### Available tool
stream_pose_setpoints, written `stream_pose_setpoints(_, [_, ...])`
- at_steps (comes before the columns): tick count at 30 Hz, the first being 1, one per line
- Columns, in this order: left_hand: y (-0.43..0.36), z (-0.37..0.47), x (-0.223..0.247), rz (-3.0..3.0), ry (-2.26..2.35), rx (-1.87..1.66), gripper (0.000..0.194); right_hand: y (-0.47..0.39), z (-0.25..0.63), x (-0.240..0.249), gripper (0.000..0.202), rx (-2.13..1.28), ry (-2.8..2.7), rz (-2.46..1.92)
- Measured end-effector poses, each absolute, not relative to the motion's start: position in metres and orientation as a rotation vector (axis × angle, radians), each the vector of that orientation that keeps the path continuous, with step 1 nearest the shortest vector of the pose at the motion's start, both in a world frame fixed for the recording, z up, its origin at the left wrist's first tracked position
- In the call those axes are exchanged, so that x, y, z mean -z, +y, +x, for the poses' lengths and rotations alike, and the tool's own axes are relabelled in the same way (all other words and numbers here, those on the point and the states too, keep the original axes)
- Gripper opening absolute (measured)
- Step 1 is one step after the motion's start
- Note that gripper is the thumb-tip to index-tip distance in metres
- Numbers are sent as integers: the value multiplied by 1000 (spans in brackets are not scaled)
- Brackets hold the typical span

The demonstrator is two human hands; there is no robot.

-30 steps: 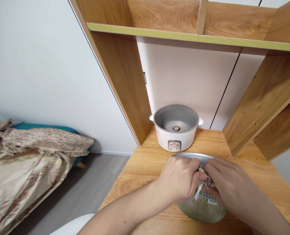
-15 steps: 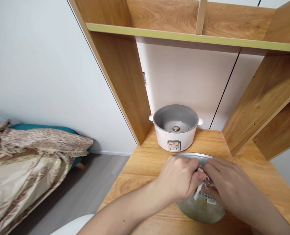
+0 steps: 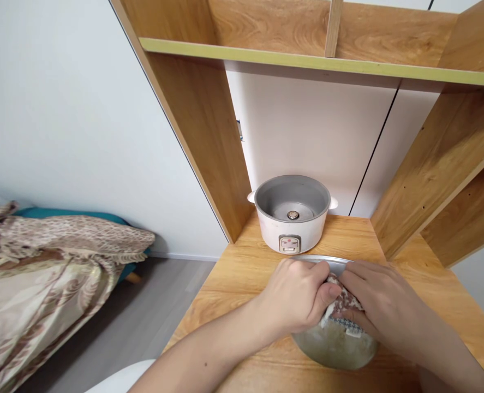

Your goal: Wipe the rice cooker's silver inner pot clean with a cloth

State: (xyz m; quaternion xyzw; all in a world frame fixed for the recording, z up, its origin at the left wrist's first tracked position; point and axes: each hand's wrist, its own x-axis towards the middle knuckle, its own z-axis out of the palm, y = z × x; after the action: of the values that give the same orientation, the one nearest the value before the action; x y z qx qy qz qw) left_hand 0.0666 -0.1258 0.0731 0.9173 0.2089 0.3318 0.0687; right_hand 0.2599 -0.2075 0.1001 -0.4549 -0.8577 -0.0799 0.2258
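A round metal pot (image 3: 335, 349) stands tilted or upright, I cannot tell which, near the front of the wooden table. My left hand (image 3: 301, 295) is closed on the left part of a patterned cloth (image 3: 346, 303) at the pot. From the right, my right hand (image 3: 378, 300) grips the same cloth, its fingers curled over the pot's far side. Both hands hide much of the pot's rim and some of the cloth. Just behind the pot is a white rice cooker body (image 3: 293, 218), open at the top, with its heating plate visible inside.
The wooden table (image 3: 217, 289) runs beneath wooden shelving (image 3: 307, 60) with upright panels on both sides. A bed with a patterned cover (image 3: 61, 273) lies at the far left beyond the grey floor. Part of a white rounded object (image 3: 123, 376) shows at the bottom edge.
The cloth between my hands has shifted slightly, and more of its patterned face shows. Both hands have moved a little and keep their hold. The rice cooker body stays in place.
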Motion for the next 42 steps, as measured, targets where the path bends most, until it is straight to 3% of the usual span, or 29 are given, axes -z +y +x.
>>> stream_pose_setpoints(11, [-127, 66, -72, 2753, 652, -944, 69, -209, 268, -96, 37, 25, -2415, -1390])
stream_pose_setpoints(18, [-126, 66, -72, 2730, 678, -898, 51, -209, 269, -96, 33, 19, -2410, -1407])
stream_pose_setpoints(25, [-125, 65, -75, 2702, 705, -845, 42, -208, 270, -99, 38, 18, -2427, -1428])
stream_pose_setpoints(42, [-121, 65, -76, 2678, 690, -842, 39, -204, 276, -102, 44, -19, -2437, -1444])
